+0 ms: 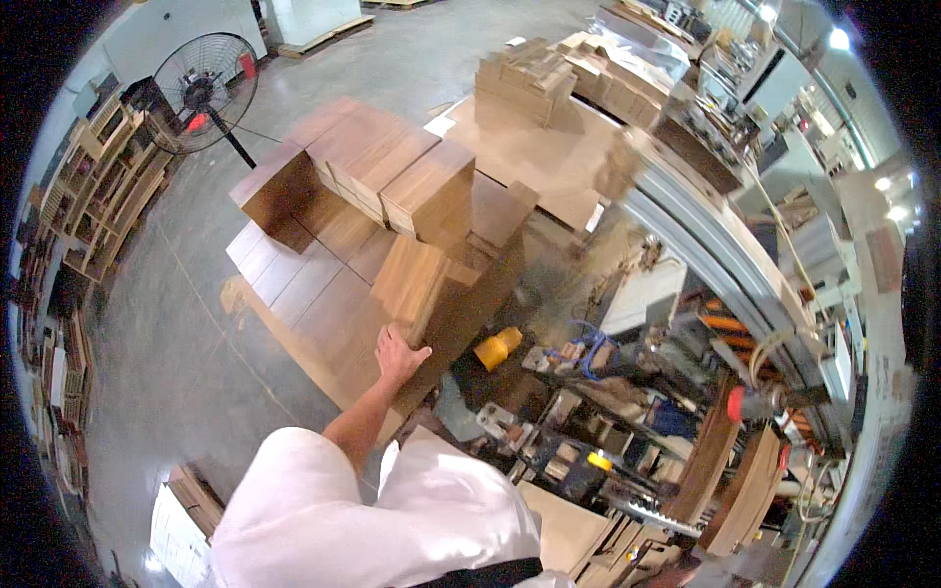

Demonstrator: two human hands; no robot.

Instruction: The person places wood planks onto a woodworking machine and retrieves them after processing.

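My left hand is at the near end of a small stack of brown wood boards, with fingers stretched against it and thumb spread to the right. The boards lie tilted on a pallet load of flat wood panels. Just beyond them stand taller stacks of the same brown panels. At the lower right edge a dim reddish-brown shape may be my right hand; its fingers cannot be made out.
A black pedestal fan stands far left, beside wooden shelving. Another pallet of boards lies at the back. To the right are a long metal rail, a yellow object, a cluttered tool bench and curved wood pieces.
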